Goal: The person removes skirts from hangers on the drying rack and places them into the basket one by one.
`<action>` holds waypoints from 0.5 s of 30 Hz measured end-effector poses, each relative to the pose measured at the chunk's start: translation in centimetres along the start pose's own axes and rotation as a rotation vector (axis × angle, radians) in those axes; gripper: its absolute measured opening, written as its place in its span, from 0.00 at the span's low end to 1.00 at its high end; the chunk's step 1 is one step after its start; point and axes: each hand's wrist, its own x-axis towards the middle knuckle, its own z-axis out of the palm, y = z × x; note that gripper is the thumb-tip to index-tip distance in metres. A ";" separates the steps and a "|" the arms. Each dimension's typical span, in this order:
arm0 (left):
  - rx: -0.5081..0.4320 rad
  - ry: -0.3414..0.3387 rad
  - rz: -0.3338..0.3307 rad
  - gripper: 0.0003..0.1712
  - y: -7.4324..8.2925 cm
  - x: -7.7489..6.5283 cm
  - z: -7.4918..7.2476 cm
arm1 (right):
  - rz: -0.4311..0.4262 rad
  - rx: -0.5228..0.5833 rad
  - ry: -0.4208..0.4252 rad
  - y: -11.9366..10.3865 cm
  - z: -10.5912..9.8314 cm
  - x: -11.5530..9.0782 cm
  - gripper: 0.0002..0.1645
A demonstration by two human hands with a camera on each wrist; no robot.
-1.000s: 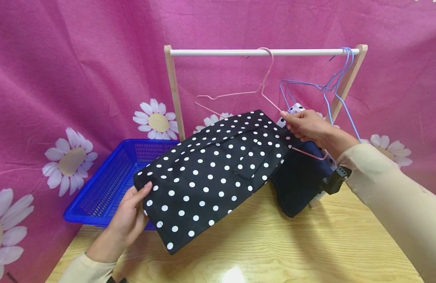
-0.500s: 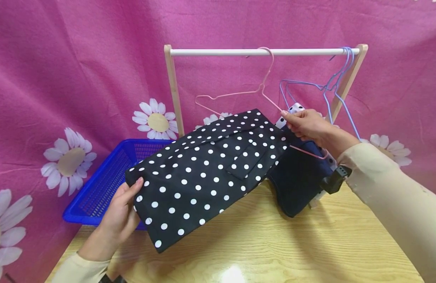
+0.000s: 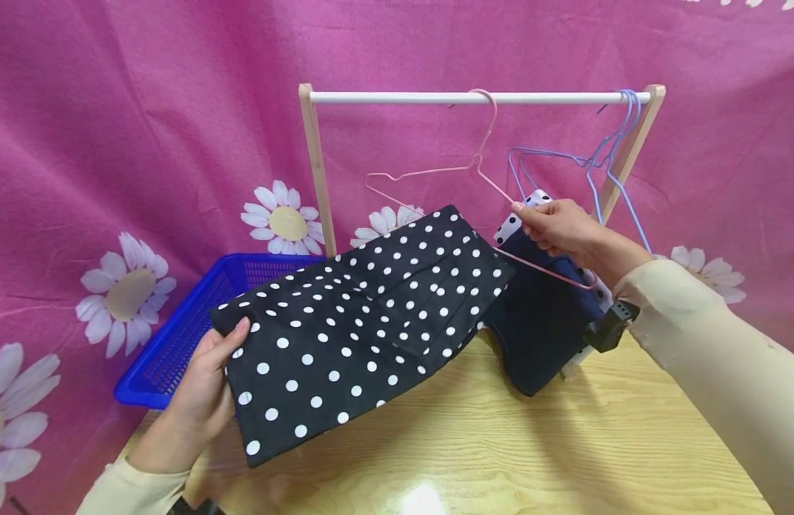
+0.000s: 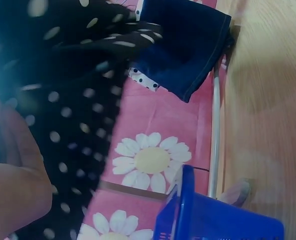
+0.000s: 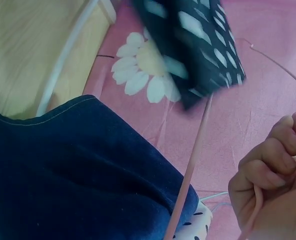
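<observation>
A folded black garment with white polka dots (image 3: 345, 336) stretches across the middle of the head view. At its left end my left hand (image 3: 207, 375) grips it, thumb on top. A pink wire hanger (image 3: 435, 170) hooks over the rack's white rail. My right hand (image 3: 558, 225) pinches this hanger's right arm; in the right wrist view its fingers (image 5: 268, 160) curl round the pink wire. The hanger's lower bar (image 3: 545, 270) disappears at the garment's right end. Whether the cloth passes over or behind that bar, I cannot tell.
Dark blue denim clothing (image 3: 541, 325) with white dotted trim hangs at the right, near blue hangers (image 3: 619, 154) on the rail (image 3: 397, 97). A blue basket (image 3: 172, 343) stands at the left, partly behind the garment. Below lies a wooden table (image 3: 500, 443).
My left hand and the polka-dot garment have shifted left, and more of the hanger's lower bar shows at the right. My right hand has stayed on the hanger.
</observation>
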 end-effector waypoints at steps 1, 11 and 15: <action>0.027 0.020 -0.010 0.18 0.2 0.0 0.0 | 0.000 0.003 -0.001 0.0 0.0 0.0 0.30; 0.145 0.078 -0.035 0.13 1.3 1.6 1.3 | 0.007 0.000 -0.017 -0.1 0.2 0.2 0.30; 0.104 0.030 0.020 0.15 2.3 2.1 1.9 | 0.015 -0.008 -0.020 -0.1 0.3 0.2 0.30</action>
